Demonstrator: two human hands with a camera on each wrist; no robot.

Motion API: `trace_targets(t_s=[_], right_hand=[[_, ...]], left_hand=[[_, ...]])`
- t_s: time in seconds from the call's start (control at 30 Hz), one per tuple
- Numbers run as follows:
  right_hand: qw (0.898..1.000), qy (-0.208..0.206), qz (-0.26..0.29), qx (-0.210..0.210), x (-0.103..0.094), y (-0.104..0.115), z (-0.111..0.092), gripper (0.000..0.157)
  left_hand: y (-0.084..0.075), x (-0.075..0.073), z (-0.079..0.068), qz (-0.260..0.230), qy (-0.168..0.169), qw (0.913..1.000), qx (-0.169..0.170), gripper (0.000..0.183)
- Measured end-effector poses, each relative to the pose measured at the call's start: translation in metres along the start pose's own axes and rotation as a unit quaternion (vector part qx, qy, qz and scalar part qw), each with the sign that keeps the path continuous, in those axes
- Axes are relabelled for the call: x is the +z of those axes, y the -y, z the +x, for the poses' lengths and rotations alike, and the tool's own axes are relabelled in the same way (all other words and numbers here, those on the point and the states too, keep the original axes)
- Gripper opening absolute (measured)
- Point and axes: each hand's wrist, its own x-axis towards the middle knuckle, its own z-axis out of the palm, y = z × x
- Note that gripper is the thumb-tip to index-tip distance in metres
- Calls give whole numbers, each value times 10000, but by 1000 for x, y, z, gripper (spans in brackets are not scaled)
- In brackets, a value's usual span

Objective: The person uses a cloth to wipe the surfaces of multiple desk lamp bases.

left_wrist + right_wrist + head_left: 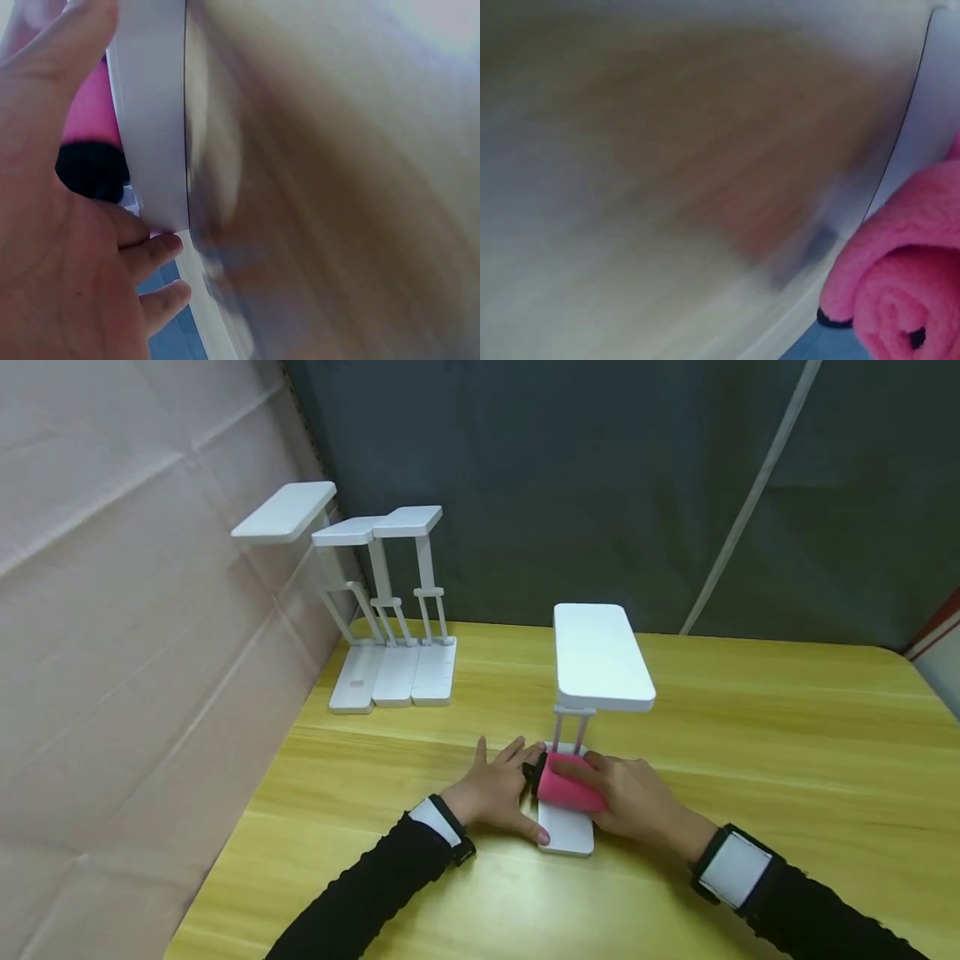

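Note:
A white folding stand [600, 656] stands upright on the table, its top plate raised on two thin rods above a flat base [566, 831]. A rolled pink fuzzy cloth [566, 787] with black trim lies across that base. My right hand [630, 797] holds the cloth from the right, fingers over it. On the left, my left hand [495, 789] lies spread, its thumb touching the base's front left and its fingers reaching towards the back. The left wrist view shows the base's white side edge [154, 112] along this hand. Cloth [907, 277] fills the right wrist view's lower right corner.
Three similar white stands [393, 672] stand side by side at the table's back left, by the pale wall covering [150, 610]. Behind the wooden table [750, 760] hangs a dark grey curtain [562, 485].

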Motion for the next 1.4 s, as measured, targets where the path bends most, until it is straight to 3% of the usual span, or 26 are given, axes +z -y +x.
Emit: trace_targets(t_s=[0.17,0.33,0.53,0.7,0.83,1.0,1.1,1.23,1.4], right_hand=[[9980,36,424,-472,-2,11,-11,63],[9943,128,890,-580,-2,18,-23,66],[9815,616,1626,-800,-7,25,-32,64],[9734,777,1678,-1356,-10,42,-38,66],[9728,719,1632,-1480,-12,54,-39,63],[9633,1228,1941,-1391,-12,64,-38,50],[9629,1291,1838,-1498,-10,65,-36,49],[9676,1023,1572,-1693,-3,64,-33,51],[9592,1325,1973,-1532,6,63,-36,52]], left_hand=[[1,-2,-4,175,-96,9997,-139,125],[5,-4,-8,377,-114,9990,-231,127],[9,-4,-8,234,-92,9994,-233,121],[9,-3,0,182,-46,9997,-168,123],[7,-4,15,246,5,9996,-141,123],[1,-10,40,518,174,9984,-167,122],[-4,-16,60,657,246,9973,-202,123],[-12,-23,89,858,348,9953,-278,121],[-30,-19,125,1004,524,9930,-329,119]])
